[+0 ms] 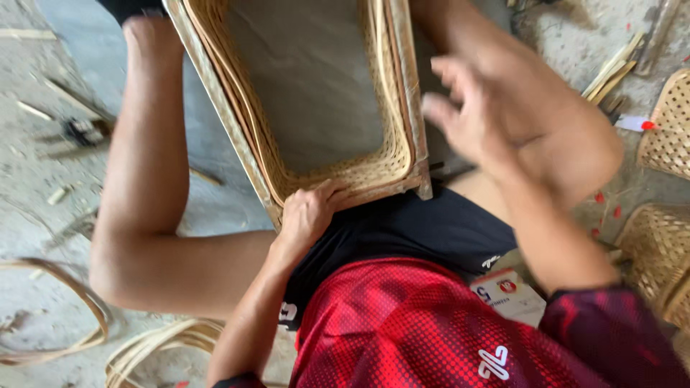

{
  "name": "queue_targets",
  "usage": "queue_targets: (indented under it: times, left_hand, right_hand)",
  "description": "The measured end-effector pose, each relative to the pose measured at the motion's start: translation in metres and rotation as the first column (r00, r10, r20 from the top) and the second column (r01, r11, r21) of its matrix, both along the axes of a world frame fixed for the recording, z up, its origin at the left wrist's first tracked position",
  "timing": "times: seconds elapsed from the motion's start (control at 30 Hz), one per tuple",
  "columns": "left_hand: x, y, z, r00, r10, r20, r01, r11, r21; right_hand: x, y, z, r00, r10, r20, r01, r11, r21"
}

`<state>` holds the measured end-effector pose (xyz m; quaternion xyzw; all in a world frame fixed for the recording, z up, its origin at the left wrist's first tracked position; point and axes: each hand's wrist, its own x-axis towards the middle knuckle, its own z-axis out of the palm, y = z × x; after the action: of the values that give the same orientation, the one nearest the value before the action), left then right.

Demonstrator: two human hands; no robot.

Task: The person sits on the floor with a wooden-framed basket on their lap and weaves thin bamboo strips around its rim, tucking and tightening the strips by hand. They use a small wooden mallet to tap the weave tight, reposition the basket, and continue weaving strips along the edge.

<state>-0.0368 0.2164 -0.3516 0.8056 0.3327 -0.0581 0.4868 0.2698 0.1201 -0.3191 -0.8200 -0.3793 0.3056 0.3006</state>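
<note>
Woven baskets point(665, 248), cane coils point(154, 345), bamboo strips point(611, 72)

Left hand point(307, 213) clenched low; right hand point(478, 115) raised, fingers spread.

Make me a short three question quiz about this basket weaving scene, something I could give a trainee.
1. True or false: the left hand grips the near corner of the woven rectangular basket frame.
2. Multiple choice: the right hand is A) clamped on the frame, B) open and blurred beside the frame's right edge, C) resting flat on the floor.
3. Fill in: the loose coils of cane strips lie on the floor at the lower ____ of the view.

Key
1. True.
2. B.
3. Left.
</note>
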Motion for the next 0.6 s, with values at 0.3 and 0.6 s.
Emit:
queue_targets:
  times: [0.3, 0.6]
  left_hand:
    - [0.008, 0.002, -0.032, 0.999, -0.032, 0.022, 0.029, 0.995, 0.100]
    - [0.002, -0.009, -0.050, 0.995, -0.037, -0.096, 0.059, 0.972, 0.226]
  right_hand:
    - [-0.057, -0.039, -0.050, 0.830, -0.137, -0.540, 0.169, 0.986, 0.010]
    - [-0.060, -0.035, -0.043, 0.864, -0.032, -0.502, 0.106, 0.987, 0.120]
